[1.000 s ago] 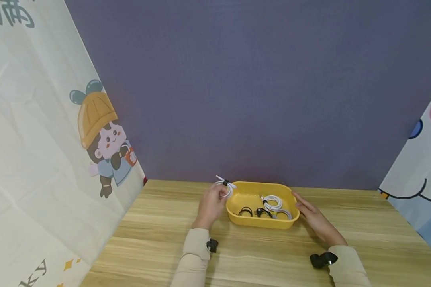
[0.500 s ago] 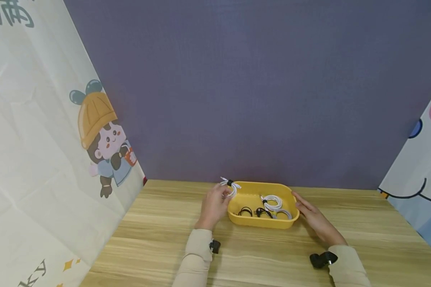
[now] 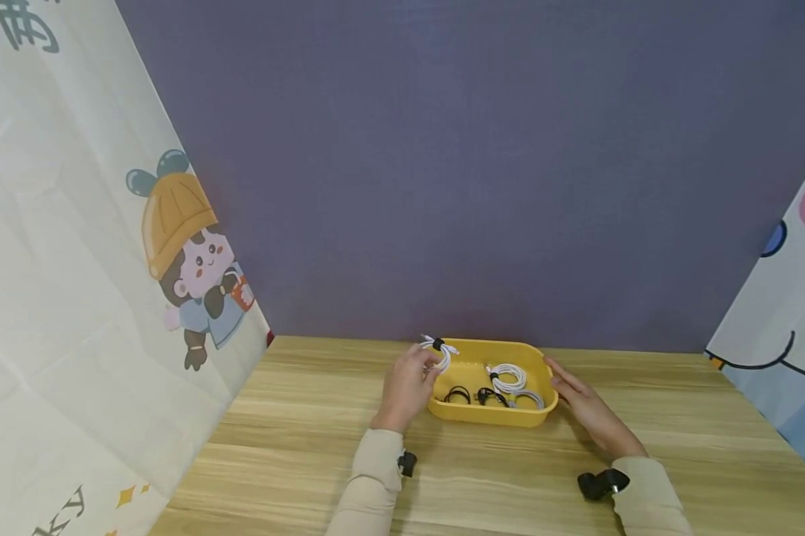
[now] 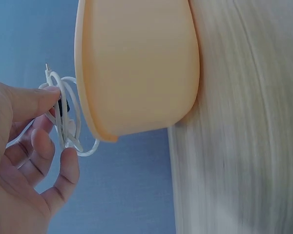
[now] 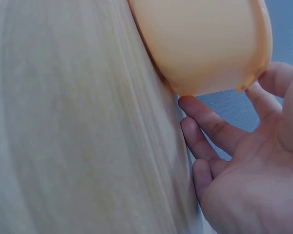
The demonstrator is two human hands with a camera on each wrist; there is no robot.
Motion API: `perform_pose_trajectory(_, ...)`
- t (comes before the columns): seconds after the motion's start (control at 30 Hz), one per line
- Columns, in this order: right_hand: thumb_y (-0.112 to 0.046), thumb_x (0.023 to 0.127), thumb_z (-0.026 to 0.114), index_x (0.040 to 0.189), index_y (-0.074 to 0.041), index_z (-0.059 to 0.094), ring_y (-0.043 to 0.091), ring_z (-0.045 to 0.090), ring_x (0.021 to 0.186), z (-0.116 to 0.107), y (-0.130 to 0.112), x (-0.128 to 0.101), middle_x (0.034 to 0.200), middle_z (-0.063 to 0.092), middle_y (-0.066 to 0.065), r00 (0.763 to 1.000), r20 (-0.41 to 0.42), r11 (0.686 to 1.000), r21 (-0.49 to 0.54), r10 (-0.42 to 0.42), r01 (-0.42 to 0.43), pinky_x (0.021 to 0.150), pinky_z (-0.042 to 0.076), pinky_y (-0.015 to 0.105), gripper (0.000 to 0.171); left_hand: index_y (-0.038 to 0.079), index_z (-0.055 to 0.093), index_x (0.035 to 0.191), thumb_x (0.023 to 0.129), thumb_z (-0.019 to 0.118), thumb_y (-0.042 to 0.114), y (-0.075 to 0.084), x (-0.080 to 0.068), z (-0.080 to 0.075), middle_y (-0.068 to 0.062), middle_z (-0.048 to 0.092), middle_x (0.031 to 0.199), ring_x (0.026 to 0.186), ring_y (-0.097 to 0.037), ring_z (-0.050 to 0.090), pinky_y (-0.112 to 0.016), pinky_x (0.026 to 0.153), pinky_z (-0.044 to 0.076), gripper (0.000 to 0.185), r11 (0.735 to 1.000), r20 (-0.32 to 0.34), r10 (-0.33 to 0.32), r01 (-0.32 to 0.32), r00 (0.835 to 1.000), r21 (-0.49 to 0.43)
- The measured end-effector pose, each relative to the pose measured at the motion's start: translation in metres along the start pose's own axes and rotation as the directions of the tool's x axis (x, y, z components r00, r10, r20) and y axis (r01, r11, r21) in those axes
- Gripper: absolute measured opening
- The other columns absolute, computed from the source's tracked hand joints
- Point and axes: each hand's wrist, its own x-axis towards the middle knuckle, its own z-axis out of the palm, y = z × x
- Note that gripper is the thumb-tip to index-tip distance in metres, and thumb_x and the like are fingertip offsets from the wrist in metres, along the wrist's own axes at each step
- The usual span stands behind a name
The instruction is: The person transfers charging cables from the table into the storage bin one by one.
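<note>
Left hand (image 3: 408,381): fingers pinching a coiled white cable (image 3: 439,349) bound with a black tie, held just above the left end of the yellow tray (image 3: 489,414). Right hand (image 3: 586,408): fingers straight and loosely spread, resting against the tray's right end, on the table (image 3: 295,439). Tray contents: a second white cable coil (image 3: 507,377), a third white coil (image 3: 530,400) partly seen at the near wall, two black cable ties (image 3: 457,394). Backdrop: purple wall, cartoon-printed sheets at both sides
</note>
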Motion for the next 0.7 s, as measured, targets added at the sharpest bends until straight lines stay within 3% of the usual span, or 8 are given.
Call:
perform_pose_trajectory(0.3, -0.051, 0.110, 0.034, 0.166, -0.021, 0.010, 0.045, 0.000, 0.157, 0.000, 0.001, 0.000, 0.173, 0.002, 0.012, 1.000, -0.003, 1.000, 0.004, -0.008, 0.008, 0.122, 0.010, 0.068, 0.068, 0.014, 0.077, 0.102, 0.088, 0.079, 0.014, 0.005, -0.001, 0.007, 0.000, 0.072, 0.100, 0.085, -0.016, 0.070, -0.031, 0.075, 0.057, 0.015, 0.999, 0.033, 0.036, -0.037, 0.999, 0.039)
perform_pose_trajectory(0.43, -0.051, 0.110, 0.034, 0.166, -0.022, 0.010, 0.045, -0.001, 0.157, 0.000, 0.001, 0.001, 0.173, 0.001, 0.012, 1.000, -0.005, 1.000, 0.008, 0.002, -0.002, 0.122, 0.009, 0.068, 0.068, 0.015, 0.077, 0.103, 0.089, 0.080, 0.016, 0.007, -0.001, 0.011, 0.000, 0.073, 0.104, 0.094, -0.018, 0.073, -0.033, 0.078, 0.058, 0.014, 0.997, 0.042, 0.033, -0.036, 0.999, 0.071)
perform_pose_trajectory(0.7, -0.052, 0.110, 0.034, 0.166, -0.023, 0.010, 0.046, -0.001, 0.157, 0.000, 0.001, 0.001, 0.173, 0.000, 0.012, 1.000, 0.000, 1.000, 0.020, 0.008, -0.008, 0.122, 0.008, 0.069, 0.068, 0.014, 0.079, 0.101, 0.089, 0.080, 0.016, 0.011, -0.005, 0.016, 0.002, 0.070, 0.096, 0.080, -0.013, 0.069, -0.026, 0.068, 0.055, 0.012, 0.992, 0.026, 0.039, -0.042, 0.999, 0.120)
